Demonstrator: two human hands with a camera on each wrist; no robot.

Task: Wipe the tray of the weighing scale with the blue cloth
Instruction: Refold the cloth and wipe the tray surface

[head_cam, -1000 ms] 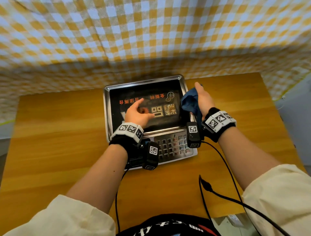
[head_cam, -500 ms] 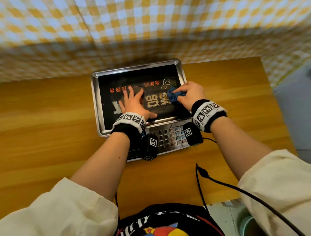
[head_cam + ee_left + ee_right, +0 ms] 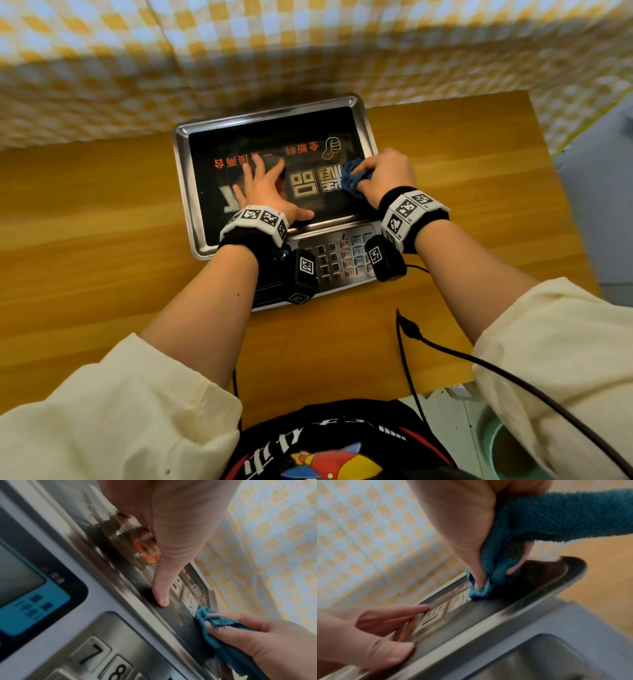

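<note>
The weighing scale's steel tray [image 3: 181, 178] [image 3: 211, 589] [image 3: 573, 566] has a black printed surface and lies at the table's back middle. My right hand [image 3: 383, 171] [image 3: 257, 639] [image 3: 471, 534] grips the bunched blue cloth [image 3: 354, 176] [image 3: 216, 620] [image 3: 547, 517] and presses it onto the tray's right part. My left hand [image 3: 265, 192] [image 3: 171, 534] [image 3: 368, 639] lies flat on the tray's middle, fingers spread and thumb near the front rim.
The scale's keypad [image 3: 337, 257] [image 3: 102, 660] and blue-framed display [image 3: 25, 595] sit in front of the tray. A wooden table [image 3: 102, 240] carries the scale. A yellow checked curtain [image 3: 308, 41] hangs behind. Black cables [image 3: 445, 349] trail over the front edge.
My right hand brought the cloth from the tray's right rim down onto the tray surface. My left hand flattened on the tray with its fingers spread.
</note>
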